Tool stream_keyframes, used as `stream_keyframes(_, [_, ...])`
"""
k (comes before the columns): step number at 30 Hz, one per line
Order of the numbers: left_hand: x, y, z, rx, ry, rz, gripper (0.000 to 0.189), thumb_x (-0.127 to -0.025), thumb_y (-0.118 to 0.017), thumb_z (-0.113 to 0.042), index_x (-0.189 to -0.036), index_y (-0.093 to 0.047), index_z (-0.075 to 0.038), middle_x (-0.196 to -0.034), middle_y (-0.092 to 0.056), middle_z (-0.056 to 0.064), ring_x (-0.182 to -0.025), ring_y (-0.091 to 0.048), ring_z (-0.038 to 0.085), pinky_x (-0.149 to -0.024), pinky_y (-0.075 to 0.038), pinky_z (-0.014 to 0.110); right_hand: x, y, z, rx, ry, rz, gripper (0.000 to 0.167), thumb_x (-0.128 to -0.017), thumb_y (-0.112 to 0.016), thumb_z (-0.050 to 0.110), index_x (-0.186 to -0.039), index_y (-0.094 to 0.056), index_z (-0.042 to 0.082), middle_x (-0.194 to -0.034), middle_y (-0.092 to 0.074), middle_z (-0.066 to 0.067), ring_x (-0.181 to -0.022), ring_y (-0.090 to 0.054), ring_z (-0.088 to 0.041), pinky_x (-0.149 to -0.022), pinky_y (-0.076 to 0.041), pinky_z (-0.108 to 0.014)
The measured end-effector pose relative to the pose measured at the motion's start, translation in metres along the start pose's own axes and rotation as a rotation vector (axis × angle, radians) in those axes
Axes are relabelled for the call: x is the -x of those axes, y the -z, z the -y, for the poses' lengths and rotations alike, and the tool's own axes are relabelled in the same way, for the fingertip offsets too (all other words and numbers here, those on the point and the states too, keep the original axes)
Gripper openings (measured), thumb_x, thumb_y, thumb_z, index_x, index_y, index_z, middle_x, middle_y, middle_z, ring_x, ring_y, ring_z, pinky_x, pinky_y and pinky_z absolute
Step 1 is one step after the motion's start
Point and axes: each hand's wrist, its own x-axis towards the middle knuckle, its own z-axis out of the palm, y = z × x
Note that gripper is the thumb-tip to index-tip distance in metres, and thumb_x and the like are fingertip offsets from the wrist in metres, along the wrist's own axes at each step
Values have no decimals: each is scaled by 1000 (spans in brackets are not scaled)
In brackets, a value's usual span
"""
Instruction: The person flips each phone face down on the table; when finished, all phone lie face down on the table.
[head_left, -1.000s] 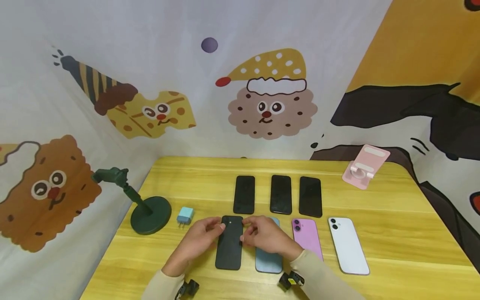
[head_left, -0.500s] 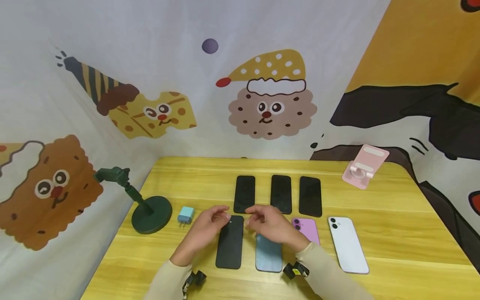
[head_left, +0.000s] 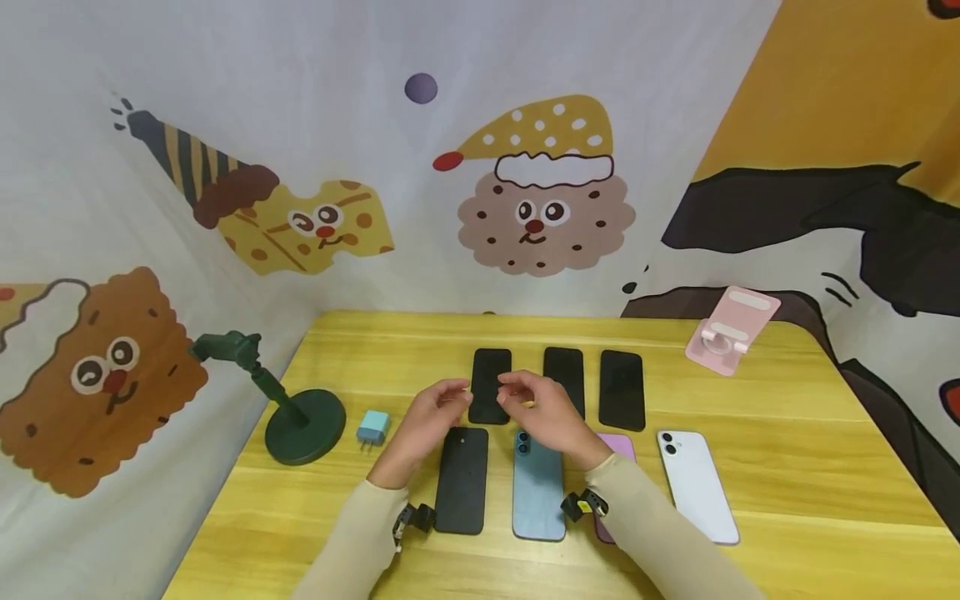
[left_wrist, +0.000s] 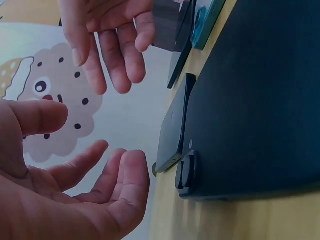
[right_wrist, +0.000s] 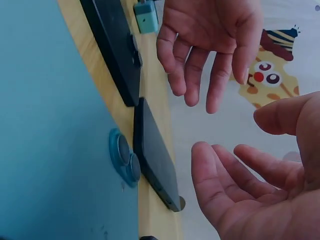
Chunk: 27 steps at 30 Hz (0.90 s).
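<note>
My left hand (head_left: 431, 417) and right hand (head_left: 551, 417) hover facing each other, fingers loosely bent, with nothing between them. In the head view they overlap the near end of the back row, closest to a dark smartphone (head_left: 491, 367) lying screen up. Below the left hand a black smartphone (head_left: 462, 492) lies back up, its camera showing in the left wrist view. A blue smartphone (head_left: 537, 496) lies beside it, under the right forearm's side, with two round lenses (right_wrist: 125, 155) visible in the right wrist view. A second dark smartphone (head_left: 566, 367) is partly covered by the right hand.
Farther right are another dark smartphone (head_left: 622, 392), a pink smartphone (head_left: 621, 446) partly hidden by the sleeve, and a white smartphone (head_left: 697, 487). A green stand (head_left: 303, 427) and a blue charger plug (head_left: 372, 427) sit left. A pink folding stand (head_left: 731, 329) is at the back right.
Both hands have let go of the sides of the black smartphone and moved up and away from me, toward the back row. The black smartphone stays on the table.
</note>
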Motion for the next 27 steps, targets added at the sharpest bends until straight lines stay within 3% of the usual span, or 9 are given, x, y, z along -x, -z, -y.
stream_keyframes(10, [-26, -4, 1, -21, 48, -23, 57, -108, -62, -39, -156, -52, -10, -159, -50, 17, -144, -52, 37, -116, -46, 58, -15, -1, -13, -48, -94, -12, 49, -105, -67, 28, -147, -60, 4, -137, -68, -12, -123, -68, -30, -103, -57, -51])
stream_keyframes(15, [-34, -4, 2, 21, 68, -31, 60, -107, -63, -39, -157, -49, -8, -157, -50, 19, -142, -53, 38, -117, -44, 59, -22, -3, -21, -38, -128, 13, 55, -105, -67, 33, -152, -56, 7, -148, -62, -14, -129, -66, -32, -105, -56, -52])
stream_keyframes(19, [-37, -5, 2, 58, 81, 0, 63, -107, -63, -38, -158, -46, -6, -156, -52, 19, -141, -54, 38, -116, -46, 58, -24, -3, -25, -52, -173, 25, 57, -105, -67, 34, -153, -54, 8, -150, -61, -14, -132, -64, -32, -105, -57, -50])
stream_keyframes(27, [-43, -8, 3, 97, 96, 15, 64, -107, -63, -38, -158, -45, -5, -155, -54, 18, -143, -53, 38, -115, -49, 55, -27, -1, -26, -233, -260, 70, 64, -103, -69, 28, -157, -46, 2, -156, -53, -20, -133, -62, -35, -95, -62, -41])
